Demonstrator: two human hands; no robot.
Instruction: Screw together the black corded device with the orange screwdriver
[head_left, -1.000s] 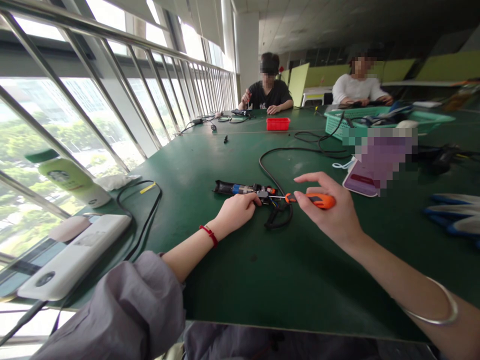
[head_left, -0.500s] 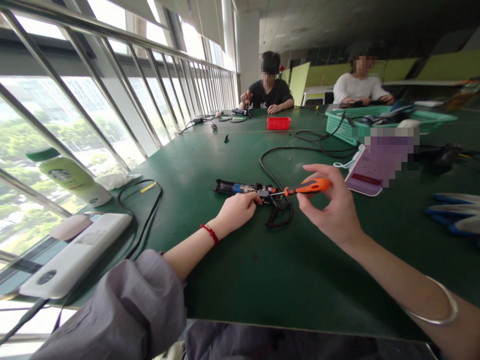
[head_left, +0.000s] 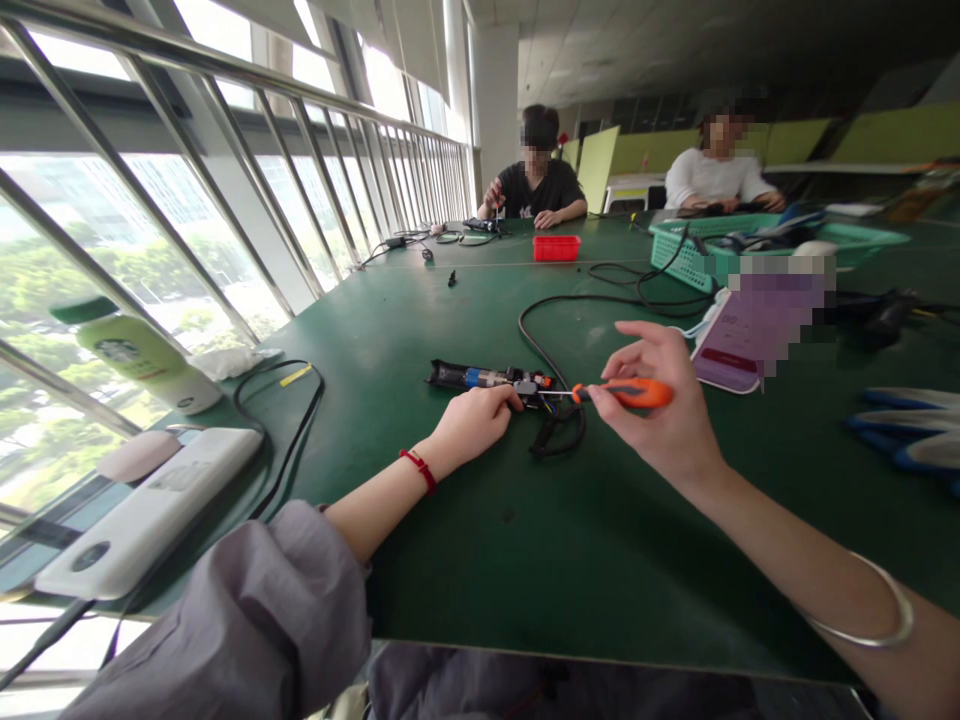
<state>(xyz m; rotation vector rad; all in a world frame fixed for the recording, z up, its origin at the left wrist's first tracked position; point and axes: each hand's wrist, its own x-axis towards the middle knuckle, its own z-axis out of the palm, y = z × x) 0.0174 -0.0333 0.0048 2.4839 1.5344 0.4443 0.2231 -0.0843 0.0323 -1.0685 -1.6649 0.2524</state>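
Above one table (head_left: 465, 560), right fingers (head_left: 619, 414) hold one screwdriver (head_left: 637, 392).

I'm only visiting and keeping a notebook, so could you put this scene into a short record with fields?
Left hand: fingers on the opened black device; grip partly hidden
Right hand: holding an orange-and-black screwdriver, shaft reaching toward the device; tip contact unclear
Surface: green table
Left side: bottle with a green cap
Right side: green basket, phone
Far side: red tray, person in black, person in white
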